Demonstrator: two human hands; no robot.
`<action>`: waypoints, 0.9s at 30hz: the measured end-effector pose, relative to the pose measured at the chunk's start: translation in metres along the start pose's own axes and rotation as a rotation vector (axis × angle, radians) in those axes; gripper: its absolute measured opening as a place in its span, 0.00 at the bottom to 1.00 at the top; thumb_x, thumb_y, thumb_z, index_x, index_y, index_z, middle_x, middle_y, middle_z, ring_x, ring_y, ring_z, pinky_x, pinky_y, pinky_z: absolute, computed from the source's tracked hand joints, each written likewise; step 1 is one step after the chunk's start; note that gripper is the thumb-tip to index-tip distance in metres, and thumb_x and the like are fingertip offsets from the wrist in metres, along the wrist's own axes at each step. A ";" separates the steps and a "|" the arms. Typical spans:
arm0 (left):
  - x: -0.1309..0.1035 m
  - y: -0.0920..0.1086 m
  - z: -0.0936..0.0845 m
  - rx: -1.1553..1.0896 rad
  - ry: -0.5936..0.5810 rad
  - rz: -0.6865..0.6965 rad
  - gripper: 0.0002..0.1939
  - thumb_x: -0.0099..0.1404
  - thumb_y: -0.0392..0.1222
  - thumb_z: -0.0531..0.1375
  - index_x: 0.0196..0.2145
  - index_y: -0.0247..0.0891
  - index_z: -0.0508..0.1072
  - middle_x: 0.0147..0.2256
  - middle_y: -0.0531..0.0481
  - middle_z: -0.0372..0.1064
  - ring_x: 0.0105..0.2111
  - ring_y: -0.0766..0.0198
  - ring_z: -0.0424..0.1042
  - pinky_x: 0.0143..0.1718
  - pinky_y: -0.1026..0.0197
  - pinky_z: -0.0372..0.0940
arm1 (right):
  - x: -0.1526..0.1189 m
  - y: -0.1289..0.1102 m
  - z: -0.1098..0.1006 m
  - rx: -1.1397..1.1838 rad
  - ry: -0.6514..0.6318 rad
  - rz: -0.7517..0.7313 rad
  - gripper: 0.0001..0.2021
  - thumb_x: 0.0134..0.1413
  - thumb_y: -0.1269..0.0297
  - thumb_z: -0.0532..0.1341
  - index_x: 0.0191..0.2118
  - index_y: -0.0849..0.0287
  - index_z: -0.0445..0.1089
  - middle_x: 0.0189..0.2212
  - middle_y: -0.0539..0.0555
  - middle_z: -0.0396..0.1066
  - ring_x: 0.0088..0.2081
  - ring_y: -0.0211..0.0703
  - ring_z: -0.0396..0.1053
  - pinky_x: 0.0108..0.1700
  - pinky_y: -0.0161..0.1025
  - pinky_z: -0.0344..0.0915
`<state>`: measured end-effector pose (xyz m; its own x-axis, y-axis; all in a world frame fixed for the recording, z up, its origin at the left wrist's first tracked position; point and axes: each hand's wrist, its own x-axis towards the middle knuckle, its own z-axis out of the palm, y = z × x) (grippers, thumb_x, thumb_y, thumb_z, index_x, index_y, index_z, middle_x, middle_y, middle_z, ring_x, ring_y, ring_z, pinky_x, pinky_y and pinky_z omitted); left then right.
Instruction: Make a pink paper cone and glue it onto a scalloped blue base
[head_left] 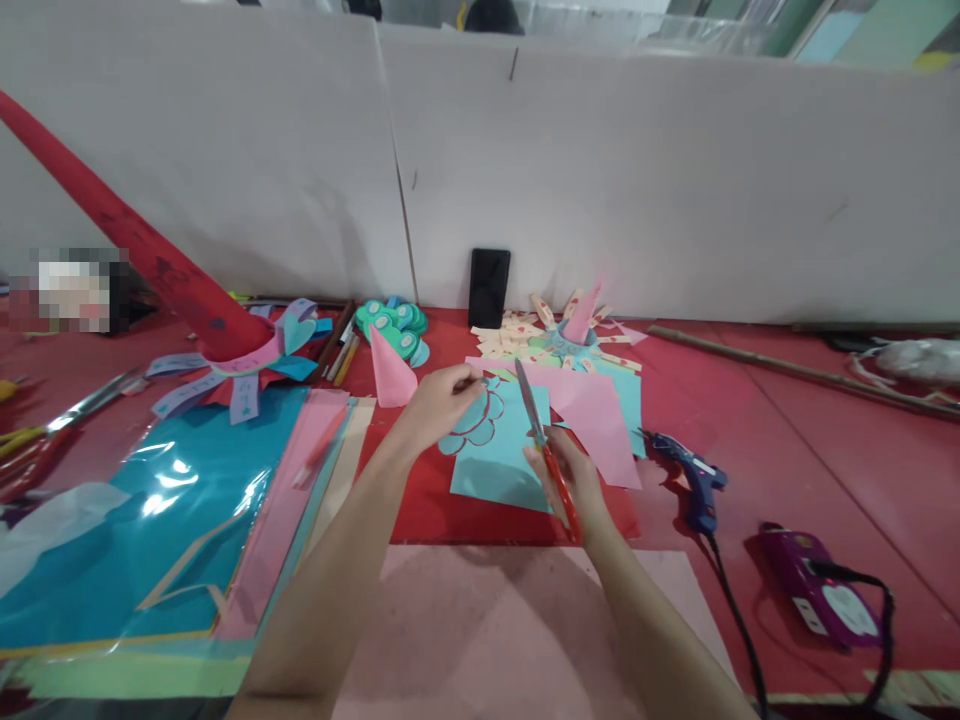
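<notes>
Red-handled scissors (551,460) are in my right hand (576,475), their blades closed and pointing up and away over the paper. My left hand (448,400) is closed in a pinch at the top left of a light blue sheet (502,475). A flower outline in dark red (480,430) is drawn on this sheet, and its left edge is cut along the petals. The sheet lies on red material, with pink paper (600,420) just to its right.
A blue glue gun (697,480) and a purple device (817,585) with cords lie on the right. Behind are a pink cone (388,370), a phone (489,288) and a stick (787,368). Wrapped blue sheets (202,500) and a tall red cone (172,270) occupy the left.
</notes>
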<state>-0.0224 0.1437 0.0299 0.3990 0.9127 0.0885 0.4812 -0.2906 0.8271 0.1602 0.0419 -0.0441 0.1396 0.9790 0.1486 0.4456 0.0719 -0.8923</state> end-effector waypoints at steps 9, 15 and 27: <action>0.012 -0.016 0.042 0.099 0.057 -0.146 0.08 0.65 0.37 0.51 0.29 0.38 0.66 0.27 0.55 0.67 0.29 0.66 0.68 0.32 0.66 0.58 | 0.011 0.020 -0.007 -0.602 -0.151 -0.197 0.18 0.52 0.69 0.60 0.50 0.54 0.71 0.42 0.58 0.74 0.44 0.52 0.70 0.46 0.45 0.67; 0.014 -0.044 0.084 0.207 0.032 -0.222 0.09 0.67 0.38 0.51 0.33 0.39 0.70 0.32 0.50 0.73 0.35 0.61 0.72 0.34 0.64 0.59 | 0.026 0.007 -0.027 -0.410 -0.105 -0.146 0.12 0.57 0.60 0.57 0.44 0.55 0.74 0.37 0.57 0.76 0.39 0.50 0.73 0.42 0.46 0.68; 0.012 -0.044 0.094 0.327 0.001 -0.301 0.12 0.68 0.42 0.50 0.39 0.43 0.72 0.35 0.48 0.76 0.39 0.57 0.74 0.34 0.62 0.58 | 0.195 0.052 0.018 -0.155 0.125 0.032 0.22 0.47 0.56 0.62 0.48 0.62 0.68 0.44 0.63 0.73 0.43 0.49 0.72 0.46 0.46 0.67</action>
<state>0.0346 0.1407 -0.0575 0.2028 0.9707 -0.1291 0.7974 -0.0872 0.5971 0.1946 0.2395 -0.0690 0.2602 0.9482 0.1822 0.5688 0.0019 -0.8225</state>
